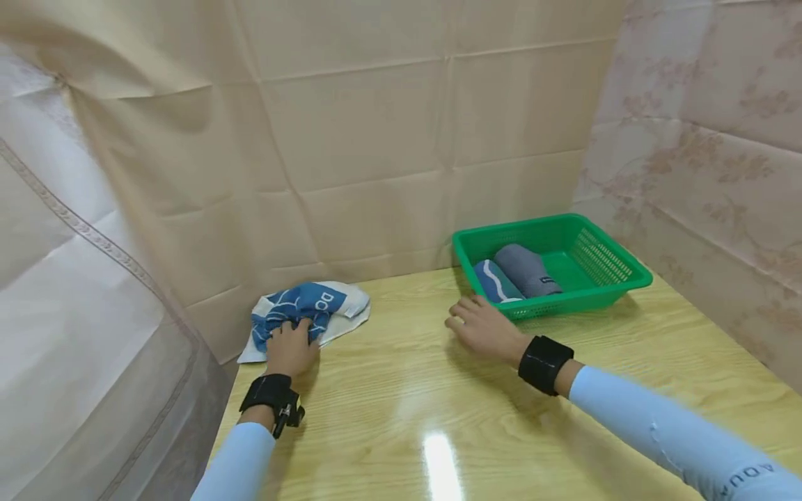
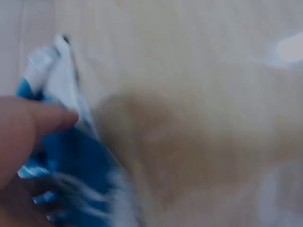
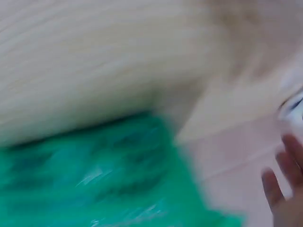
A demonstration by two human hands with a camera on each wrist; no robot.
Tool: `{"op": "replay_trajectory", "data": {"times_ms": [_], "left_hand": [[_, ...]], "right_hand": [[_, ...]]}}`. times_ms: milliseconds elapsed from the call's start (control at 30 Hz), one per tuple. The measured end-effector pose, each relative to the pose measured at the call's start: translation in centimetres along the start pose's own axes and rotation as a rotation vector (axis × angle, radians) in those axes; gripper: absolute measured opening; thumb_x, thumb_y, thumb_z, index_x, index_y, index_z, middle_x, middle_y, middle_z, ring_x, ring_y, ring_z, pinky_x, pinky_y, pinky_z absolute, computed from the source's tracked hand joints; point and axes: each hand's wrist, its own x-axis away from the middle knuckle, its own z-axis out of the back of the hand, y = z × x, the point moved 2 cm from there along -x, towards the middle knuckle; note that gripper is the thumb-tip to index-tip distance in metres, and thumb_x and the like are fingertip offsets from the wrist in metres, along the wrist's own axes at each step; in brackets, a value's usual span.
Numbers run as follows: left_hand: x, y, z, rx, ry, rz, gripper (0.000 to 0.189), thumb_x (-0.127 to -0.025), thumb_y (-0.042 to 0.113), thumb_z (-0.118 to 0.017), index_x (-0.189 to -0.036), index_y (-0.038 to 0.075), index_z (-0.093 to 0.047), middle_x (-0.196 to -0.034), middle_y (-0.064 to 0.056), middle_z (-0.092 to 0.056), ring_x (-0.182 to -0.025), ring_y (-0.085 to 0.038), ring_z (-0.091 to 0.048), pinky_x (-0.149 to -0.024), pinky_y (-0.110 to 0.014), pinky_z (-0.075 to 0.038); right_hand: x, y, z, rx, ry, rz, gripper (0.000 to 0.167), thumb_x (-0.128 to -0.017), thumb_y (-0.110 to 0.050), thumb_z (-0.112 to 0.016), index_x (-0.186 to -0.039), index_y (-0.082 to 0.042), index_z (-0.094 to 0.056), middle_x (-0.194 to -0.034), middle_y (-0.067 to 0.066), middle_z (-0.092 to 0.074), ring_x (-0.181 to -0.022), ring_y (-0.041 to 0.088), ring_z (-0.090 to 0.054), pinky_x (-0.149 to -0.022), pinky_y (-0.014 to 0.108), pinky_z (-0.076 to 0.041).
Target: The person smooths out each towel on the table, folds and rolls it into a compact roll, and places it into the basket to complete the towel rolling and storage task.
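A crumpled blue and white towel [image 1: 307,306] with white lettering lies at the table's left back. My left hand [image 1: 292,350] is on its near side, fingers bent into the folds. Blurred in the left wrist view, the thumb [image 2: 52,117] presses on the towel [image 2: 80,156] opposite the fingers. My right hand [image 1: 485,327] hovers by the near left corner of a green basket [image 1: 557,304] with nothing in its grasp. Loose, spread fingers [image 3: 288,165] show in the right wrist view. Inside the basket are a rolled grey towel [image 1: 526,268] and a rolled blue-green one [image 1: 496,282].
The light wood-grain table [image 1: 388,390] meets a beige cloth backdrop [image 1: 351,153] right behind the towel and basket. A floral cloth [image 1: 720,181] hangs along the right side, and a pale curtain [image 1: 75,334] along the left.
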Motion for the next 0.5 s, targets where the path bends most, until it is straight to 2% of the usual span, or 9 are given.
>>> {"op": "replay_trajectory", "data": {"times_ms": [100, 200, 267, 367, 500], "left_hand": [[0.6, -1.1, -0.5, -0.012, -0.071, -0.033, 0.050, -0.093, 0.023, -0.076, -0.137, 0.004, -0.061, -0.127, -0.032, -0.059, -0.114, -0.054, -0.055, -0.088, -0.068, -0.048], [0.7, -0.7, -0.6, 0.013, -0.073, -0.092, 0.045, -0.088, 0.017, -0.081, -0.130, 0.008, -0.067, -0.118, -0.024, -0.065, -0.107, -0.048, -0.060, -0.084, -0.062, -0.052], [0.7, 0.2, -0.4, 0.041, -0.098, -0.120, 0.041, -0.086, 0.012, -0.081, -0.125, 0.011, -0.070, -0.112, -0.019, -0.067, -0.104, -0.043, -0.063, -0.082, -0.058, -0.054], [0.8, 1.9, 0.0, 0.087, -0.181, -0.166, 0.034, -0.085, 0.007, -0.078, -0.118, 0.012, -0.072, -0.108, -0.011, -0.070, -0.099, -0.036, -0.066, -0.080, -0.051, -0.055], [1.1, 3.6, 1.0, 0.112, -0.277, -0.203, 0.035, -0.083, 0.000, -0.072, -0.116, 0.012, -0.073, -0.107, -0.007, -0.072, -0.089, -0.027, -0.066, -0.077, -0.046, -0.055]], "right_hand": [[-1.2, -3.2, -2.0, -0.037, -0.157, 0.100, 0.023, -0.097, -0.011, -0.063, -0.120, -0.011, -0.066, -0.117, 0.008, -0.064, -0.110, 0.028, -0.058, -0.092, 0.046, -0.047], [-2.5, -5.3, -3.3, -0.121, -0.257, 0.067, 0.033, -0.102, -0.018, -0.061, -0.135, -0.013, -0.060, -0.131, 0.008, -0.062, -0.122, 0.027, -0.057, -0.098, 0.046, -0.048], [-3.5, -6.1, -3.7, -0.187, -0.290, 0.013, 0.042, -0.103, -0.019, -0.061, -0.144, -0.012, -0.054, -0.141, 0.010, -0.057, -0.129, 0.028, -0.055, -0.100, 0.048, -0.049], [-4.9, -7.1, -4.6, -0.222, -0.318, -0.044, 0.057, -0.103, -0.018, -0.061, -0.156, -0.014, -0.042, -0.153, 0.011, -0.049, -0.137, 0.029, -0.050, -0.101, 0.048, -0.050], [-6.4, -8.6, -5.7, -0.181, -0.313, -0.048, 0.061, -0.104, -0.016, -0.056, -0.161, -0.016, -0.035, -0.150, 0.007, -0.053, -0.133, 0.025, -0.052, -0.096, 0.044, -0.052]]}}
